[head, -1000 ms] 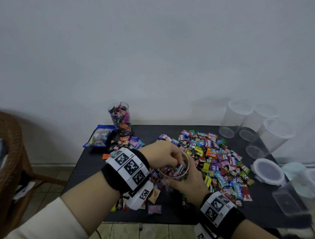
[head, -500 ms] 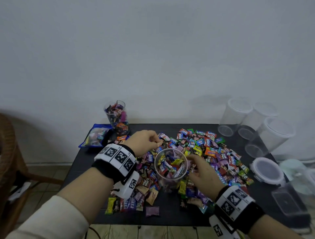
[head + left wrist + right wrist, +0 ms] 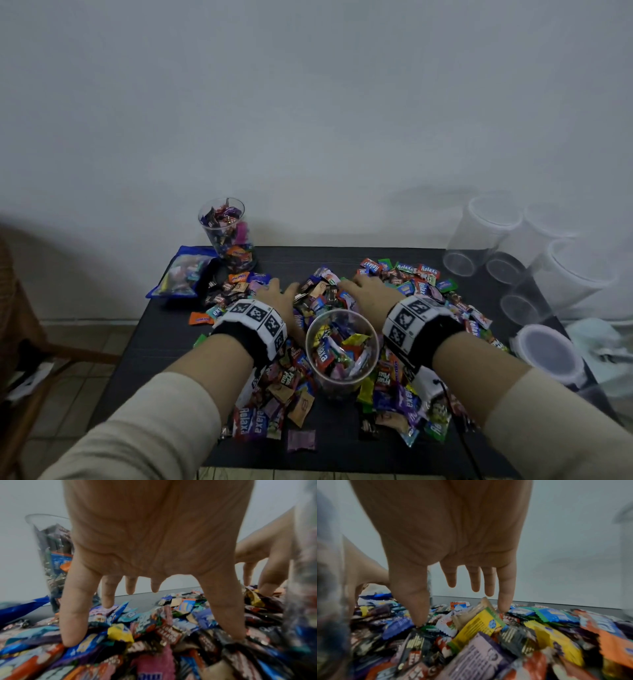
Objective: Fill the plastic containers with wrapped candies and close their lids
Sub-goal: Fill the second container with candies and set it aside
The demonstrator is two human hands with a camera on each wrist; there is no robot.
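Observation:
A clear plastic container (image 3: pixel 342 349), mostly full of wrapped candies, stands upright at the table's front middle with no lid. Loose wrapped candies (image 3: pixel 404 287) lie heaped around and behind it. My left hand (image 3: pixel 279 294) reaches past the container's left side, fingers spread and straight, fingertips (image 3: pixel 68 641) touching the candy heap (image 3: pixel 137 635). My right hand (image 3: pixel 368 286) reaches past its right side the same way, thumb and little fingertip (image 3: pixel 504 608) down on the candies (image 3: pixel 488 628). Neither hand holds anything.
A second candy-filled container (image 3: pixel 227 236) stands at the back left beside a blue candy bag (image 3: pixel 180 274). Several empty lidded containers (image 3: pixel 486 236) lie at the back right. A loose round lid (image 3: pixel 548 353) rests at the right edge. A wicker chair (image 3: pixel 13 308) stands left of the black table (image 3: pixel 154 342).
Both hands left the container's mouth and moved forward onto the candy heap behind it, fingers spreading open. The view has tipped closer over the container.

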